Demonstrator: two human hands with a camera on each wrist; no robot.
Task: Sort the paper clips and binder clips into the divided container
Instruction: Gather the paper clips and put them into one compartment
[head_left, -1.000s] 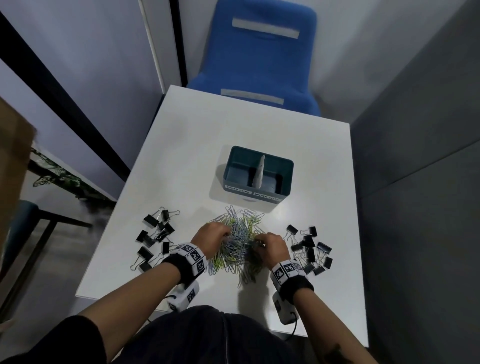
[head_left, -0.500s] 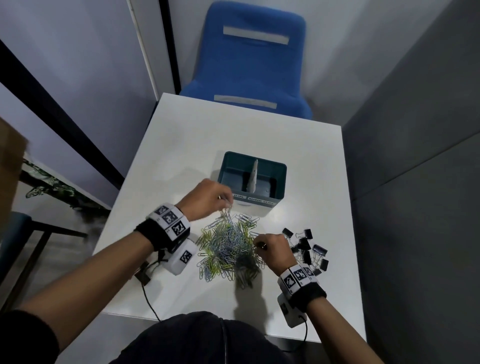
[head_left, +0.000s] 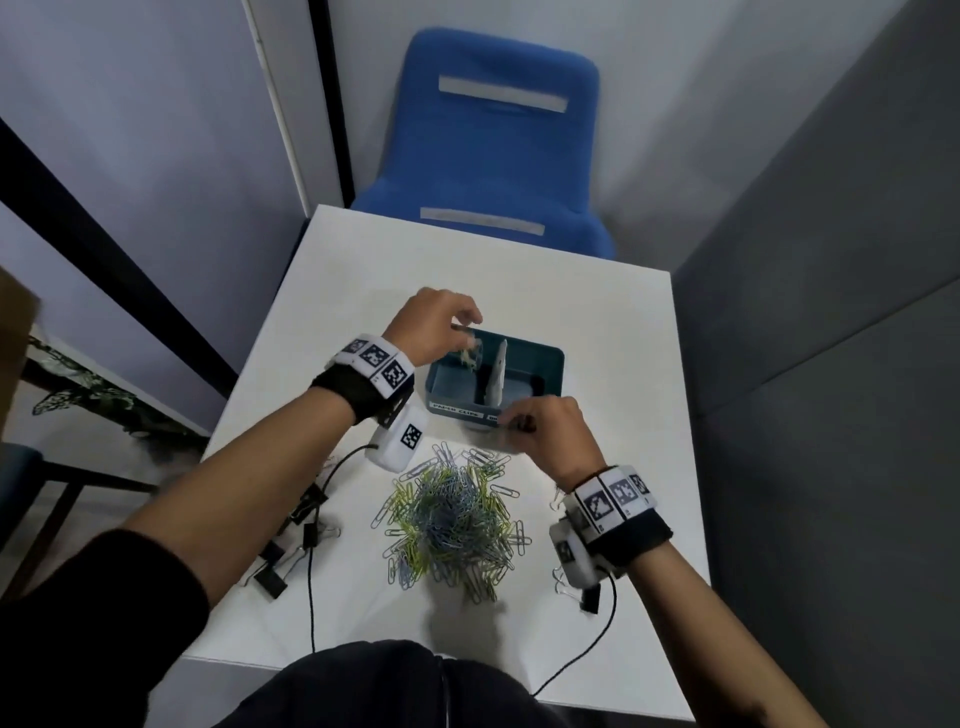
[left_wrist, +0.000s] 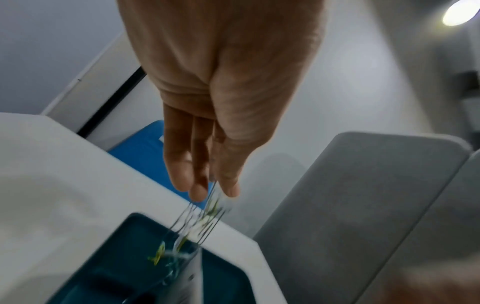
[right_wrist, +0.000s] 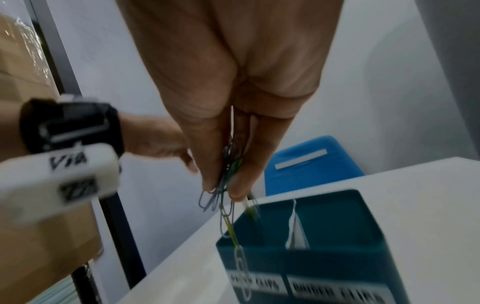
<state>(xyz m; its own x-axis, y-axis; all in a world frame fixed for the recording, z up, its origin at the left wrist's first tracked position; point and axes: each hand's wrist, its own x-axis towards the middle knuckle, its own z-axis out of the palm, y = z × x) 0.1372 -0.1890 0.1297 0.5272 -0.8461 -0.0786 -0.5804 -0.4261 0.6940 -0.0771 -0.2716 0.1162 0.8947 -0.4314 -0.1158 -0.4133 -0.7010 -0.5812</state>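
A: Where are the paper clips (head_left: 453, 525)?

B: Heaped low in the frame's centre, below the divided container (head_left: 496, 382). The left hand (head_left: 434, 327) is letting a few fall into its left compartment; the right hand (head_left: 545, 431) pinches a tangled bunch.

A: Handling?

B: Light, slick wire that snags, so pinch small clumps. The falling clips are blurred; arms hide most binder clips (head_left: 306, 512)

Blue chair (head_left: 498, 150) behind white table (head_left: 363, 270), grey walls (head_left: 831, 182).
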